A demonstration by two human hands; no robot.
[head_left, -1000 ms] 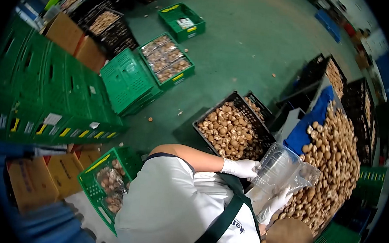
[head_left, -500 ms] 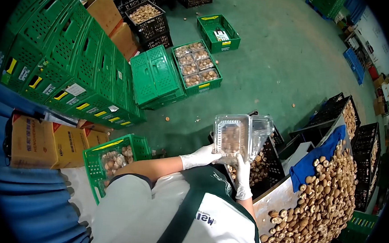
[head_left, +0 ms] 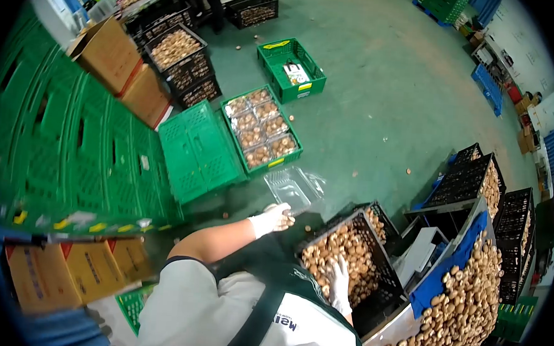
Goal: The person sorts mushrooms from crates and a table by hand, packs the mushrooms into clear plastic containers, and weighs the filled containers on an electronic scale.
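Our left hand grips the clear container by its near edge, the rest reaching past our fingers — our right hand, open, touches mushrooms in the black crate.

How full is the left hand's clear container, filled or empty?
Empty: the clear container in the left hand shows only bare plastic inside.

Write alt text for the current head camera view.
A gloved left hand holds a clear container; the gloved right hand touches mushrooms in a black crate. More mushrooms cover much of a table at right; green crates stand at left.
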